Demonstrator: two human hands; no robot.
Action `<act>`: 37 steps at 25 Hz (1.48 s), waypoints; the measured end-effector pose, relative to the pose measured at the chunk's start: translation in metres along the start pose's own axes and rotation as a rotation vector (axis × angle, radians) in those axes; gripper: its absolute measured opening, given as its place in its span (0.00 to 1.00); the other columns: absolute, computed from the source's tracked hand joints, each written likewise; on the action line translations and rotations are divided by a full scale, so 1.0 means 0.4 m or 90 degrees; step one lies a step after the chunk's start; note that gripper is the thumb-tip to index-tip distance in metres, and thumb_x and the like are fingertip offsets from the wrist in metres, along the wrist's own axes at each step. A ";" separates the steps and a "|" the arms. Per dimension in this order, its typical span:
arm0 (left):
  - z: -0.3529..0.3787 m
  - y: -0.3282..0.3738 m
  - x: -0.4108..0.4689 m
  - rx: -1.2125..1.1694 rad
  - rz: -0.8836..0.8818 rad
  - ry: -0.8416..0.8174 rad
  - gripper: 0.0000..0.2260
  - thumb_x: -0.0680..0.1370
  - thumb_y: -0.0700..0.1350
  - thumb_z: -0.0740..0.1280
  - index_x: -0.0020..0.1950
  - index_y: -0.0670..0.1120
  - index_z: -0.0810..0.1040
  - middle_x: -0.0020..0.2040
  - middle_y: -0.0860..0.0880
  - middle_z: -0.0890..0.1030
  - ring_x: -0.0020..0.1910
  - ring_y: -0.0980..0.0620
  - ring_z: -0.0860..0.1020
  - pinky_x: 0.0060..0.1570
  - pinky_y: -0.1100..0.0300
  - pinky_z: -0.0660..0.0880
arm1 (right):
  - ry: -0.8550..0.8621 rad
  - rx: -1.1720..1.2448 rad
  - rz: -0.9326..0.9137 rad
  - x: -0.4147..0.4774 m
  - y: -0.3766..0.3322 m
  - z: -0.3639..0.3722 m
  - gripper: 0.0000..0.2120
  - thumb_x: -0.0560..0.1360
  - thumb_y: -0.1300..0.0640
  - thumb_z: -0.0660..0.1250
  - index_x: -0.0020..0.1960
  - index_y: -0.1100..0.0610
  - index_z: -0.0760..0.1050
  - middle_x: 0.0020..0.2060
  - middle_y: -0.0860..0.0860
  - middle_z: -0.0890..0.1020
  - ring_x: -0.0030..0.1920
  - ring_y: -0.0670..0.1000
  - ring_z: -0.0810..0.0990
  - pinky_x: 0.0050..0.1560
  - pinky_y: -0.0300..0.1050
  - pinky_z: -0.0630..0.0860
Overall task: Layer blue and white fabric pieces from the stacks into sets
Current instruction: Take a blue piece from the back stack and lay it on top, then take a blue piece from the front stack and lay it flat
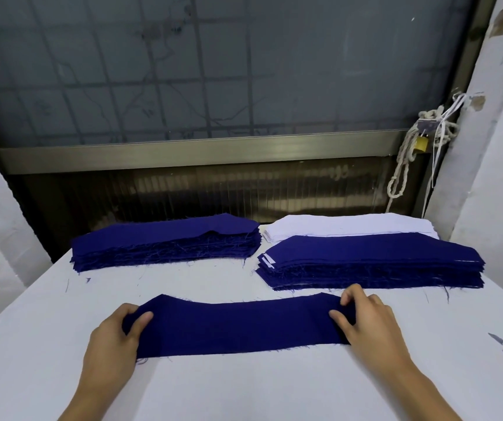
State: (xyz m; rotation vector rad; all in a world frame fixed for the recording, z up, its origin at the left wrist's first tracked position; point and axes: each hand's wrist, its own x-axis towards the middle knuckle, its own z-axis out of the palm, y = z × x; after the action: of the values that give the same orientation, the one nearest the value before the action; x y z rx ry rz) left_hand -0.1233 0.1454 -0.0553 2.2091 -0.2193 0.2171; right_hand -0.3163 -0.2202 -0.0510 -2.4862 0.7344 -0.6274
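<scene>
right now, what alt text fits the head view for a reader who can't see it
A person's left grip and right grip pinch the ends of a curved dark blue fabric piece on a white table. Beyond lie a left blue stack, a right blue stack and, behind that, a white stack.

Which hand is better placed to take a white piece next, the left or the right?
Probably the right hand: the white stack lies far right, behind the right blue stack. The left hand would cross the blue piece.
</scene>
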 end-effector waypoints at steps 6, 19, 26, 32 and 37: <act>-0.012 0.007 -0.003 -0.095 -0.013 -0.001 0.07 0.79 0.42 0.72 0.47 0.54 0.81 0.43 0.56 0.85 0.45 0.55 0.82 0.39 0.65 0.75 | 0.022 0.098 -0.062 -0.010 0.002 -0.015 0.14 0.80 0.60 0.67 0.55 0.40 0.75 0.45 0.35 0.80 0.44 0.40 0.80 0.41 0.38 0.77; 0.043 0.278 0.077 -0.067 0.189 -0.037 0.12 0.78 0.42 0.72 0.48 0.60 0.77 0.45 0.60 0.83 0.48 0.65 0.80 0.43 0.73 0.73 | 0.195 0.112 -0.058 0.144 0.089 -0.201 0.13 0.80 0.67 0.64 0.50 0.52 0.84 0.47 0.42 0.75 0.45 0.44 0.78 0.44 0.34 0.72; 0.261 0.545 0.176 -0.024 0.273 -0.170 0.09 0.83 0.41 0.65 0.50 0.55 0.79 0.41 0.51 0.82 0.38 0.53 0.81 0.31 0.61 0.79 | 0.166 -0.052 0.087 0.348 0.273 -0.337 0.14 0.83 0.61 0.60 0.51 0.48 0.82 0.54 0.49 0.79 0.52 0.54 0.78 0.54 0.51 0.76; 0.436 0.596 0.229 0.065 0.201 -0.236 0.16 0.83 0.32 0.60 0.47 0.51 0.80 0.45 0.46 0.82 0.39 0.51 0.80 0.33 0.63 0.75 | 0.111 -0.093 0.159 0.436 0.381 -0.341 0.14 0.82 0.65 0.60 0.53 0.53 0.83 0.57 0.52 0.81 0.51 0.53 0.77 0.51 0.45 0.73; 0.492 0.579 0.228 0.181 0.178 -0.358 0.15 0.81 0.31 0.59 0.48 0.50 0.79 0.52 0.49 0.79 0.50 0.50 0.79 0.47 0.59 0.79 | 0.001 -0.185 0.173 0.449 0.408 -0.324 0.17 0.79 0.67 0.59 0.54 0.50 0.81 0.57 0.50 0.80 0.51 0.51 0.77 0.49 0.43 0.73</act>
State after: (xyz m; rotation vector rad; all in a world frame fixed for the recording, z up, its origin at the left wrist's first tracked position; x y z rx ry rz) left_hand -0.0737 -0.1573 0.0259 2.4731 -0.8541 -0.2448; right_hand -0.3127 -0.4878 0.0131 -2.5733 1.2148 -0.4486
